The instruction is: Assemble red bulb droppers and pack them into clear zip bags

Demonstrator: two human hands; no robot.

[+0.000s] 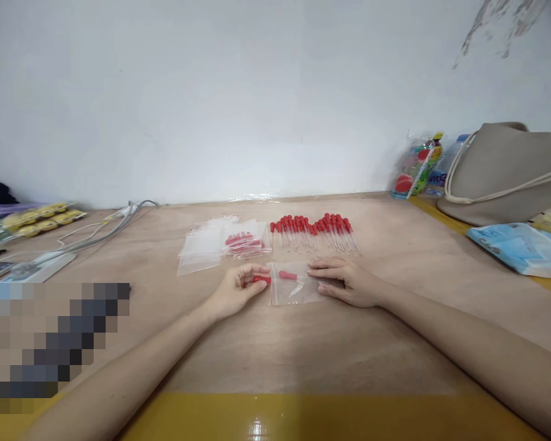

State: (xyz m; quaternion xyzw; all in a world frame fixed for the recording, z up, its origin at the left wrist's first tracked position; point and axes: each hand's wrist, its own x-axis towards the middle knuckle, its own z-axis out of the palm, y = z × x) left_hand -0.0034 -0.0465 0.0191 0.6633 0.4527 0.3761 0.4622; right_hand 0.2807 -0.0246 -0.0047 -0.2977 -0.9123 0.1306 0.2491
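Observation:
A small clear zip bag (pixel 298 294) lies flat on the table between my hands, with one red-bulbed dropper (pixel 288 275) inside it. My left hand (pixel 241 286) is closed on another dropper (pixel 261 280) by its red bulb, at the left end of the bag. Its thin tube is hard to make out. With fingers stretched out and thumb apart, my right hand (pixel 349 283) rests on the right end of the bag. Just beyond lie two groups of droppers (pixel 298 225), red bulbs pointing away. Left of them are filled bags (pixel 244 240) and flat translucent bags (pixel 201 245).
A white wall (pixel 257 98) rises behind the table (pixel 266 361). Cables (pixel 105 231), a power strip (pixel 41 267) and yellow packets (pixel 46 219) lie at left. Right stand bottles (pixel 411 171) and a beige bag (pixel 505 171), with a blue packet (pixel 523 248) in front.

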